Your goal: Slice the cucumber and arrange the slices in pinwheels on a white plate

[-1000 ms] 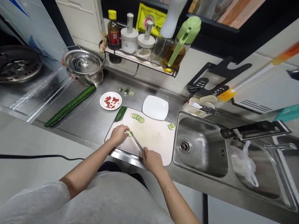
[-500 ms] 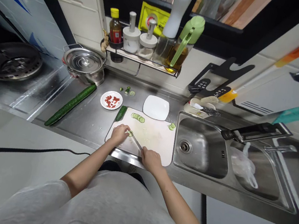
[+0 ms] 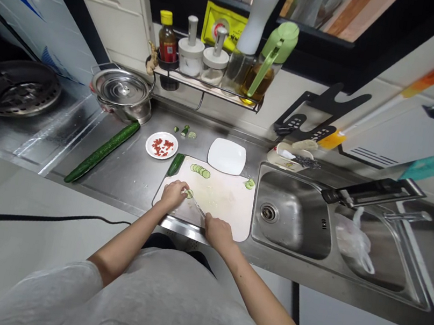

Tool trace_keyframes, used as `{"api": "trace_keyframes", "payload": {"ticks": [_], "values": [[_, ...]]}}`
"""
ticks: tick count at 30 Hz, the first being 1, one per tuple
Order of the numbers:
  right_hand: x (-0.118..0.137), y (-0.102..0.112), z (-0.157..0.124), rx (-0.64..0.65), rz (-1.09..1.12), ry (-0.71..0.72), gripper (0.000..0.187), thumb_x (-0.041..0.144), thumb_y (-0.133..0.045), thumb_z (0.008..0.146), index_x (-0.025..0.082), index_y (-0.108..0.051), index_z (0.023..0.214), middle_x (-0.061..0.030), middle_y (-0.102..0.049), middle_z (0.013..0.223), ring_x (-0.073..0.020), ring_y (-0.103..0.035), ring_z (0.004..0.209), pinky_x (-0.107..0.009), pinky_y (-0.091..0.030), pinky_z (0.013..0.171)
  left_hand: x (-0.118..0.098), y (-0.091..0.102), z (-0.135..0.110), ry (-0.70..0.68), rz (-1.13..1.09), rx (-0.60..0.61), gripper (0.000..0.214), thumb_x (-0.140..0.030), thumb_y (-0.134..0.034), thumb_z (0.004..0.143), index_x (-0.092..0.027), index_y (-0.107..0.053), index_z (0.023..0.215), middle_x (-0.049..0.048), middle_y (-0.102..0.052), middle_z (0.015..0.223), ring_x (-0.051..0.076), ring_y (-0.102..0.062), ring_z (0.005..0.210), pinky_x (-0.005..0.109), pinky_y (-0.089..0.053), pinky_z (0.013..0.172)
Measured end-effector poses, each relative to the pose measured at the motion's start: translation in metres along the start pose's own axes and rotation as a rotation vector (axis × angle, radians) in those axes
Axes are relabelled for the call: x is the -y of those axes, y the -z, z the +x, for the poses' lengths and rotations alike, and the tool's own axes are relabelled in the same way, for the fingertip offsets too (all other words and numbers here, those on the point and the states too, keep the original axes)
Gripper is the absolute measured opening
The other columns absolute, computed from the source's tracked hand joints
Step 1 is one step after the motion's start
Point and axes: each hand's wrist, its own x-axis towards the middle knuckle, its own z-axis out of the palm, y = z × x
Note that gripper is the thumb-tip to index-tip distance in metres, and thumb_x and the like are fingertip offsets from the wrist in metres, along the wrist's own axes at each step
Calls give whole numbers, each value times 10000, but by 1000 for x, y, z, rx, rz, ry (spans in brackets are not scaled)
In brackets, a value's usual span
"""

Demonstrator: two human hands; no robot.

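Note:
My left hand (image 3: 173,195) is closed at the left of the white cutting board (image 3: 226,210), its fingertips pinching a cucumber slice (image 3: 189,194). My right hand (image 3: 219,232) grips a knife (image 3: 198,208) by the handle, with the blade pointing up and left toward that slice. Whether the blade touches the slice is too small to tell. A row of cucumber slices (image 3: 200,171) lies near the board's back edge, and a few more slices (image 3: 250,184) sit at its back right corner. The cut cucumber piece (image 3: 176,164) rests at the back left corner.
Behind the board stand a white plate (image 3: 226,156) and a small dish (image 3: 154,153) of red pieces. Cucumber ends (image 3: 184,131) lie behind them. A whole cucumber (image 3: 102,152) and a lidded steel pot (image 3: 123,91) are leftward; the sink (image 3: 293,223) adjoins the board's right.
The knife in my right hand has tilted slightly, its blade now showing thinner. My left hand keeps its place on the slice.

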Motion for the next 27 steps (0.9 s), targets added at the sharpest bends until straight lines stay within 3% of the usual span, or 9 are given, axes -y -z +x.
{"api": "trace_keyframes", "payload": {"ticks": [15, 27], "values": [[-3, -4, 2, 37, 53, 8, 296, 109, -372, 869, 157, -507, 1128, -138, -690, 942, -248, -655, 919, -306, -432, 701, -5, 3, 1, 32, 60, 30, 268, -257, -581, 778, -268, -620, 1044, 28, -625, 1026, 203, -567, 995, 330, -386, 878], [-21, -16, -31, 83, 66, -30, 292, 133, -360, 899, 158, -519, 1143, -148, -691, 986, -247, -651, 949, -294, -402, 709, -17, 4, 2, 58, 109, 6, 204, -253, -590, 757, -233, -629, 957, 61, -631, 1084, 229, -571, 1021, 346, -381, 871]]}}
